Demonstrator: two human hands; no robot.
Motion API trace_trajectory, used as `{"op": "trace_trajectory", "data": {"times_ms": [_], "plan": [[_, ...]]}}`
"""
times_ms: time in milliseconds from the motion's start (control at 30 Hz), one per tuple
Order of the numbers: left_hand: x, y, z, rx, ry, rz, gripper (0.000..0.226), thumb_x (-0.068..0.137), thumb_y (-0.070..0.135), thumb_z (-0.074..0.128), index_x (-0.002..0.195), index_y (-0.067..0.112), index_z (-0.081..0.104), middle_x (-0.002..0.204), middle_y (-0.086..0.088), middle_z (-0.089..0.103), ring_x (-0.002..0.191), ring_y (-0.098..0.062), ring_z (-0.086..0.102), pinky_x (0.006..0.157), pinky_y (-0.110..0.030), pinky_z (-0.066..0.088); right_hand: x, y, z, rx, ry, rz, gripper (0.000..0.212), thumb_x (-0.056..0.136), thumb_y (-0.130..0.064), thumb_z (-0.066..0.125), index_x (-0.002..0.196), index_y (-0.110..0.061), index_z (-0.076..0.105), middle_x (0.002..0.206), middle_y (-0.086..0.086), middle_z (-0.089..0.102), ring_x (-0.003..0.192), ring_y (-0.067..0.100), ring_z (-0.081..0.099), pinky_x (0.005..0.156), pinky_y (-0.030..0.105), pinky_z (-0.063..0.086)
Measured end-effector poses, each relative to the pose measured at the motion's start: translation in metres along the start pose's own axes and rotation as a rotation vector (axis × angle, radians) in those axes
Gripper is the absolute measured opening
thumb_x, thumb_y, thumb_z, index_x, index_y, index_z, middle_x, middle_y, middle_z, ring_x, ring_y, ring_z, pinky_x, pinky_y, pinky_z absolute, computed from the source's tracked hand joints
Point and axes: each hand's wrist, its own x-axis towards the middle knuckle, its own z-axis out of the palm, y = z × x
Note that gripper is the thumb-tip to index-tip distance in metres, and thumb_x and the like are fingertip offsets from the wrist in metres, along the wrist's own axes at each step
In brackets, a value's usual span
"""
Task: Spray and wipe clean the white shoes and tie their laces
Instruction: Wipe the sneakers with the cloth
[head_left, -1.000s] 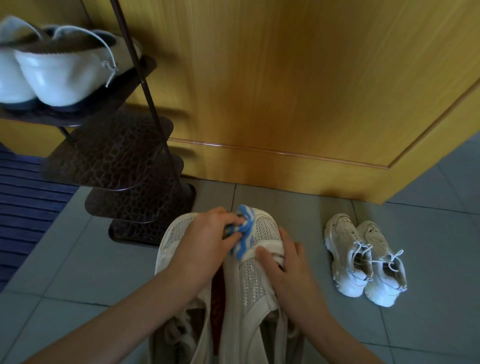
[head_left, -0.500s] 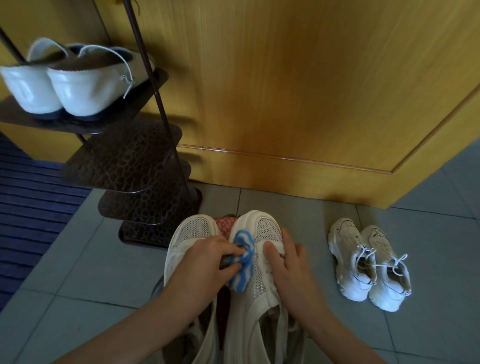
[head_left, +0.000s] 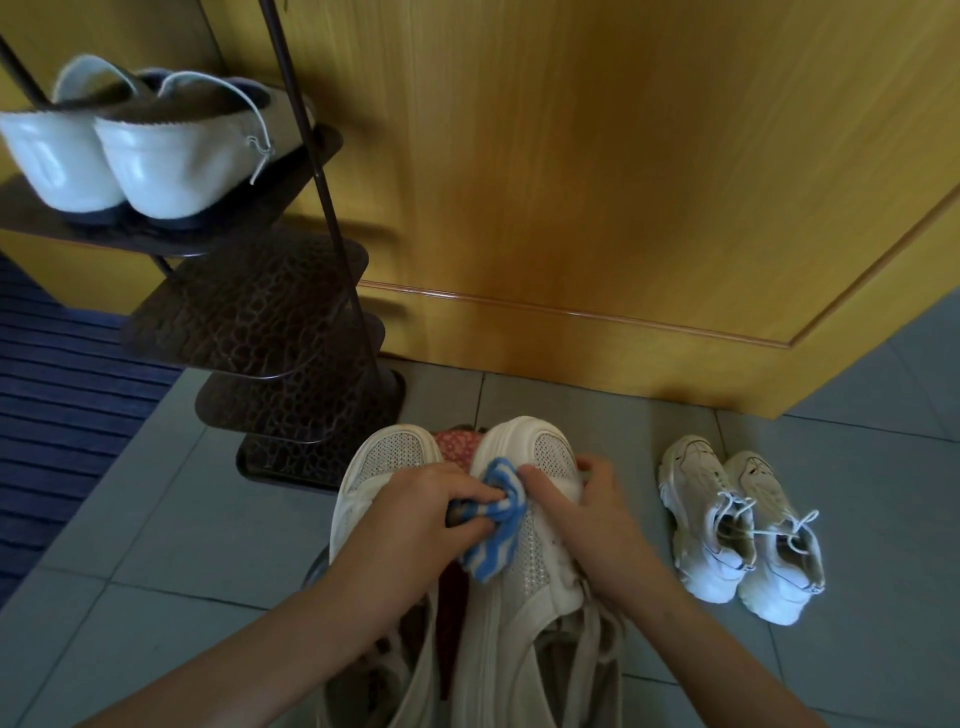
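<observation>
Two large white mesh shoes are seen at the bottom centre of the frame, toes pointing up the picture, with a strip of red patterned fabric (head_left: 453, 446) showing between them. The right-hand shoe (head_left: 524, 530) is being worked on: a blue-and-white striped cloth (head_left: 493, 530) is bunched and pinched between the thumb and fingers of the left hand (head_left: 415, 525), and is pressed against the inner side of that shoe's toe area. The right hand (head_left: 592, 514) is laid over the outer side of the same shoe, its fingers curled around the upper and its thumb stretched toward the cloth. The left-hand shoe (head_left: 387, 462) lies just beside it, partly covered by the left forearm. Loose laces are seen at the shoe openings near the bottom edge. At the lower right of the frame, a smaller pair of white sneakers (head_left: 737, 525) with laces tied is set on the grey tiled floor (head_left: 166, 509), well apart from the hands. At the left, a dark metal shoe rack (head_left: 270, 317) is stood against the yellow wooden door (head_left: 597, 171), and a pair of glossy white shoes (head_left: 135, 156) rests on its top shelf in the upper left. A dark blue ribbed mat (head_left: 57, 374) is visible at the left edge
</observation>
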Motion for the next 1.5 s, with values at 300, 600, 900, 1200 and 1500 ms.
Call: {"op": "trace_trajectory", "data": {"times_ms": [300,600,900,1200,1500], "plan": [[0.053,-0.006,-0.002,0.095,0.117,-0.052,0.026,0.078,0.006,0.066,0.098,0.02,0.074,0.095,0.001,0.072,0.084,-0.012,0.065,0.08,-0.028,0.053,-0.003,0.008,0.002,0.053,0.009,-0.068,0.065,0.074,-0.066,0.059,0.126,-0.035,0.034,0.128,-0.004,0.044,0.109,0.018,0.054,0.094,0.045,0.048],[0.105,-0.012,0.006,0.067,0.055,-0.134,0.023,0.084,0.004,0.063,0.103,0.012,0.072,0.101,-0.005,0.069,0.078,-0.006,0.055,0.065,-0.015,0.042,-0.001,0.009,0.006,-0.001,0.032,-0.082,0.068,0.067,-0.073,0.057,0.122,-0.04,0.035,0.122,-0.007,0.044,0.107,0.017,0.054,0.094,0.043,0.046],[0.122,-0.003,-0.015,-0.179,-0.001,-0.213,0.031,0.081,0.021,0.071,0.11,0.012,0.069,0.101,-0.003,0.067,0.088,-0.011,0.06,0.077,-0.025,0.047,-0.001,0.003,0.009,-0.062,-0.019,-0.042,0.084,0.061,-0.083,0.048,0.127,-0.035,0.029,0.127,-0.007,0.033,0.115,0.02,0.049,0.098,0.048,0.043],[0.111,0.004,-0.008,-0.282,-0.049,-0.256,0.037,0.081,0.026,0.071,0.116,0.021,0.058,0.1,0.006,0.058,0.09,-0.007,0.057,0.078,-0.021,0.047,0.021,-0.038,-0.042,0.142,-0.044,-0.379,0.081,0.073,-0.06,0.058,0.143,-0.047,0.019,0.15,-0.017,0.024,0.131,0.006,0.036,0.105,0.031,0.036],[0.116,0.014,0.003,-0.361,-0.054,-0.359,0.048,0.089,0.022,0.06,0.132,0.011,0.042,0.115,-0.005,0.057,0.104,-0.019,0.058,0.087,-0.035,0.052,0.082,-0.027,-0.023,0.211,-0.001,-0.474,0.022,0.079,-0.013,0.074,0.098,-0.021,0.067,0.102,-0.001,0.066,0.093,0.01,0.06,0.078,0.023,0.048]]}}
